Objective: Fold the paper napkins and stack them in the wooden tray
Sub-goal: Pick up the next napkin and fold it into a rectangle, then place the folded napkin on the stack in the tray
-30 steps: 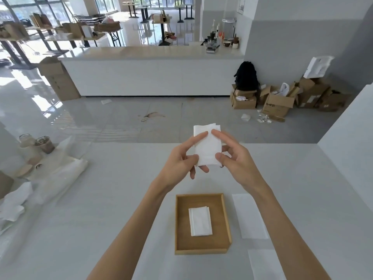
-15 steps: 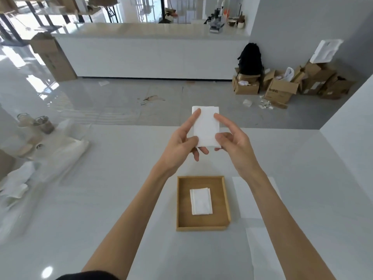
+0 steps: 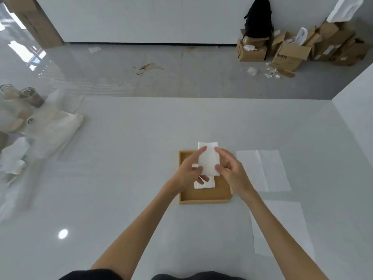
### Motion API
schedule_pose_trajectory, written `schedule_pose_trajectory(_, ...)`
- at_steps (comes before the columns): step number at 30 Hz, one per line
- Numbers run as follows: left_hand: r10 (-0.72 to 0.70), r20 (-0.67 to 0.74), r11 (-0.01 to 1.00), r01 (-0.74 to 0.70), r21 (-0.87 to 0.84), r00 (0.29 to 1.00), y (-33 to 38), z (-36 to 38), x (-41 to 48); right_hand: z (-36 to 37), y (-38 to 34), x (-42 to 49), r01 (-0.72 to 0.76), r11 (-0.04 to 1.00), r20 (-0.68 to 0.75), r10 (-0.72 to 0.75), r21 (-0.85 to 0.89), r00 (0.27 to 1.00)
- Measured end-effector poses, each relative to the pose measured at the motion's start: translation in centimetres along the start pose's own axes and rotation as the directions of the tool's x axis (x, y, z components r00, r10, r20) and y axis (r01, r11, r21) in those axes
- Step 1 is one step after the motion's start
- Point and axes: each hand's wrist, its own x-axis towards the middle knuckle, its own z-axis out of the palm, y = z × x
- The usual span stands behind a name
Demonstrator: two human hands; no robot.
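The one camera sits on my head and looks forward and steeply down along my forearms. My left hand (image 3: 186, 174) and right hand (image 3: 234, 174) fall near the middle of the wide-angle view, over the tray (image 3: 203, 199) on the white table (image 3: 121, 158). Beyond the table's far edge it takes in the floor and cardboard boxes (image 3: 290, 55) by the wall.

Glossy grey floor (image 3: 181, 77), white wall (image 3: 151, 19), cardboard boxes (image 3: 290, 55) (some open) heaped right.
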Motion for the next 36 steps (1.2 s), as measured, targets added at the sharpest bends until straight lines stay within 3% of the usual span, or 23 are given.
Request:
schedule_pose_trajectory(5,-0.185,0.016,0.978,0.185,-0.097,0.983,-6.7,2.3,0.6,1.7,7.2,-0.2,-0.085,0.988,0.043,0.091,-0.125,0.995)
schedule_pose_trajectory(13,-0.284,-0.025,0.953,0.280,-0.112,0.958,-11.3,3.6,4.3,3.1,12.4,2.6,-0.089,0.953,0.051,0.108,-0.290,0.993)
schedule_pose_trajectory(20,-0.273,-0.055,0.946,0.278,0.165,0.961,-13.6,3.8,7.0,4.2,14.9,5.0,-0.096,0.909,0.052,0.128,-0.406,0.990)
schedule_pose_trajectory(26,-0.259,-0.075,0.844,0.263,0.467,0.963,-15.0,4.2,8.0,5.2,16.6,5.2,-0.117,0.854,-0.005,0.132,-0.506,0.991)
schedule_pose_trajectory(36,-0.243,-0.125,0.815,0.273,0.512,0.962,-16.7,4.1,8.6,5.7,17.7,5.2,-0.127,0.835,-0.026,0.134,-0.536,0.991)
